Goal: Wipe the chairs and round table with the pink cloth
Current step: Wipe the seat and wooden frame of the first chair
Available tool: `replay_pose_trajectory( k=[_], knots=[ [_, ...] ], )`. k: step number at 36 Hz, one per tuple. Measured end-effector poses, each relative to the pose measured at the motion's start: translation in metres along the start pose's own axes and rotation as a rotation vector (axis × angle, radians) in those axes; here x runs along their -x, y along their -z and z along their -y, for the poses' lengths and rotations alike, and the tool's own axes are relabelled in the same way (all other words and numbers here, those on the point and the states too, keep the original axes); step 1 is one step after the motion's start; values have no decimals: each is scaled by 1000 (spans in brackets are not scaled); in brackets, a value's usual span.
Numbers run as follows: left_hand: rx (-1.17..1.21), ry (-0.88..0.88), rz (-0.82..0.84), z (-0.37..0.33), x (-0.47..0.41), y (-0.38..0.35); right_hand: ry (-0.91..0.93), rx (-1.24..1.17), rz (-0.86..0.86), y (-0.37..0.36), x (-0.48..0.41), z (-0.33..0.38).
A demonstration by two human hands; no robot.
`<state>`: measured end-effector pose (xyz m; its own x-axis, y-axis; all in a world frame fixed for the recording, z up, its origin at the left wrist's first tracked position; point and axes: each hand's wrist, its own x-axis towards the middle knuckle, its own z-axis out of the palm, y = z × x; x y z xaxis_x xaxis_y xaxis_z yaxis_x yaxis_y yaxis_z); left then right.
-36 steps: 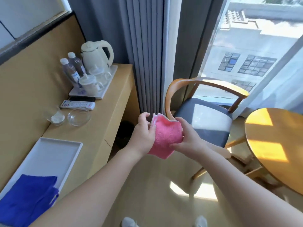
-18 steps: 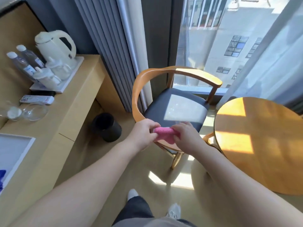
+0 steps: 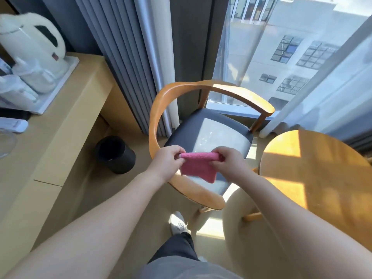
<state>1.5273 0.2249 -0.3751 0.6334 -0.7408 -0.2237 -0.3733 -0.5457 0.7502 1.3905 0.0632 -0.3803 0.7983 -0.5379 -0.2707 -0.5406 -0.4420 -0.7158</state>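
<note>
"Two hands on it?"
"Yes — left hand and right hand each pinch an upper corner of the pink cloth, hanging over the seat of the armchair — round table just beside."

Bare forearms lead out to the left hand and right hand. Down below, a grey top at the bottom edge, a dark trouser leg, and one white trainer with grey markings.
</note>
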Motion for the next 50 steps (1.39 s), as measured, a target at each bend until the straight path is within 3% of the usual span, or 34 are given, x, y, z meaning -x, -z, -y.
replay_pose_trajectory(
  k=[7,13,21,26,32,41,47,50],
  knots=[
    [-33,7,6,26,-47,-5,-37,-16,17,-5,-58,-6],
    [-89,186,-59,63,-70,-17,-197,-57,124,-23,-108,-19],
    [-235,523,-304,122,-98,-53,-55,51,252,-50,-185,-53],
    [-275,657,-321,156,-109,-94,-183,180,336,-88,-228,-85],
    [-307,640,-501,162,-118,-125,13,158,361,-123,-262,-113],
    [-351,625,-499,169,-117,-126,232,193,348,-184,-305,-109],
    [-349,600,-495,168,-118,-124,451,541,781,-231,-284,-135],
    [-334,589,-498,167,-116,-123,606,515,739,-235,-273,-148]
  ],
)
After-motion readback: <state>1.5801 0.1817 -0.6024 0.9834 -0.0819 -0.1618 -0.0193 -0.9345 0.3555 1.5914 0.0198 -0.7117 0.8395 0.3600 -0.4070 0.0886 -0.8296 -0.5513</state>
